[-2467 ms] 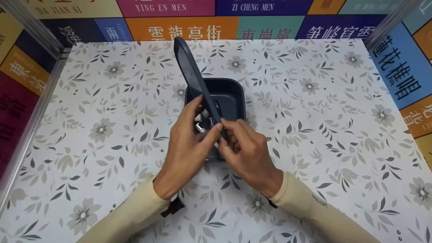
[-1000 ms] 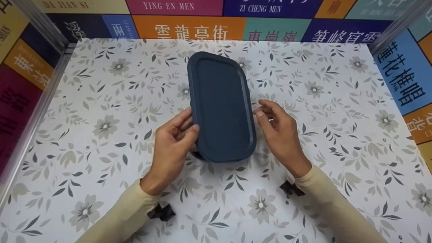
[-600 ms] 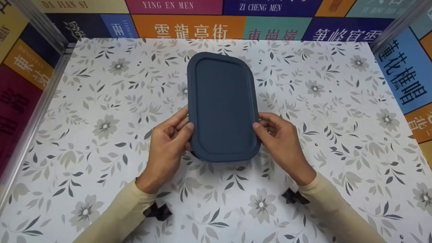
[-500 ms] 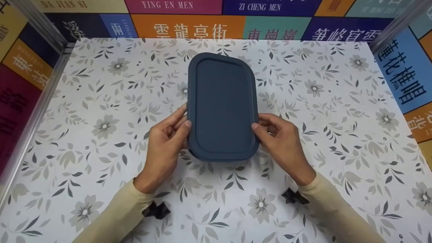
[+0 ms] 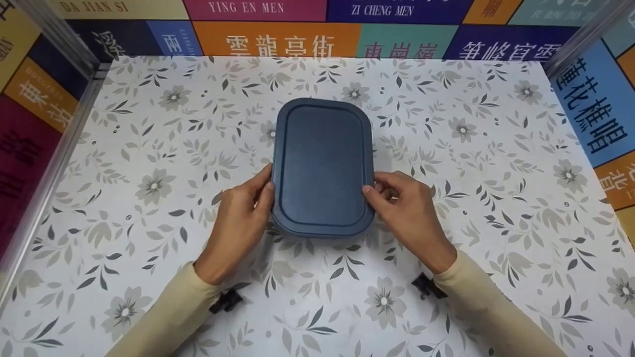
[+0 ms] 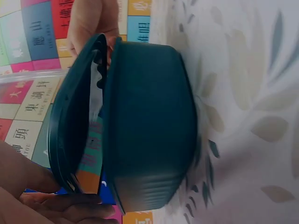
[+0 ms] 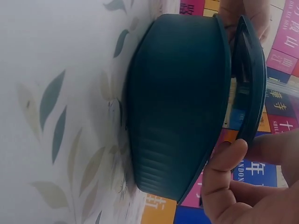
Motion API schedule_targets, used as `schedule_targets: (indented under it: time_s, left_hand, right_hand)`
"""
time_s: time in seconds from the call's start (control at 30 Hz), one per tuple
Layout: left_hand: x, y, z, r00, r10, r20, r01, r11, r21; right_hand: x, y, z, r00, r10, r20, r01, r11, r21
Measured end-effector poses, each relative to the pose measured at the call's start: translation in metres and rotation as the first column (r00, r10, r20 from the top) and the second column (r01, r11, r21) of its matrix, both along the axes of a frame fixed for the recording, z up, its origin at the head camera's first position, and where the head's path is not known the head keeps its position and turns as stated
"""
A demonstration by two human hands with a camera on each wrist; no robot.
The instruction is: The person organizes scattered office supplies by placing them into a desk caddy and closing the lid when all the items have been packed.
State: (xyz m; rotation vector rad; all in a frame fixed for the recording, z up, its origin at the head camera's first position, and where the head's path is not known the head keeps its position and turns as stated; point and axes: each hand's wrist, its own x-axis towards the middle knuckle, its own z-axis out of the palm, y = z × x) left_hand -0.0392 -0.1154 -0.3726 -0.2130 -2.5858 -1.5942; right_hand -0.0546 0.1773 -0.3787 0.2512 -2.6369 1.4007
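A dark blue rectangular lid (image 5: 325, 168) with rounded corners lies over a matching deep lunch box (image 6: 149, 116), which stands on the table. From above the lid hides the box's inside. At the lid's left edge my left hand (image 5: 238, 218) pinches it, thumb near the rim. My right hand (image 5: 409, 208) pinches the opposite long edge between thumb and fingers. Both wrist views show a gap between the lid (image 7: 257, 79) and the rim of the box (image 7: 180, 93); the two are apart along much of that side.
A white cloth with grey flowers and leaves covers the table (image 5: 486, 188). Colourful panels with printed characters (image 5: 278, 44) stand along its back and sides. Black devices (image 5: 429, 286) are strapped under both sleeved wrists.
The lid was held on edge above the open box, with small things inside. It has turned flat and come down over the box. My right hand came off it briefly, then gripped it again.
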Motion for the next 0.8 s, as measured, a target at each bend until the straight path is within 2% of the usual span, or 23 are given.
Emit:
schedule_targets:
  time_s: [0.23,0.57,0.8]
  left_hand:
    - [-0.003,0.001,-0.009,1.0,-0.007,-0.028,0.005,0.997,-0.078]
    - [-0.003,0.006,-0.019,0.997,0.015,-0.078,-0.024,0.992,-0.123]
    - [-0.001,0.01,-0.022,0.994,0.026,-0.11,-0.043,0.987,-0.152]
  right_hand:
    - [0.0,0.0,-0.003,1.0,0.012,-0.026,-0.009,0.994,0.108]
    - [0.001,-0.001,-0.006,0.999,0.024,-0.043,-0.018,0.99,0.138]
    - [-0.001,-0.001,-0.009,0.998,0.042,-0.041,-0.035,0.984,0.172]
